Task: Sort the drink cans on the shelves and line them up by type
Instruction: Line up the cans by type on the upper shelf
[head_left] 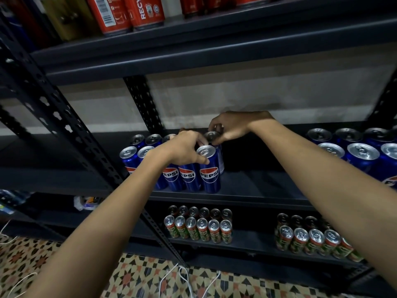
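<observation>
Dark metal shelving (257, 186) carries a cluster of blue Pepsi cans (171, 166) just right of its perforated upright (141, 100). Left hand (182, 150) curls over the front-row can (209, 168) at the cluster's right end, thumb on its side. Right hand (233, 125) pinches the rim of the back-row can (212, 136) directly behind.

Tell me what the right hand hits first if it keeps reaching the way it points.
The right hand points left, fingertips on a back-row Pepsi can. Continuing, it likely meets the left hand; depth is unclear.
</observation>
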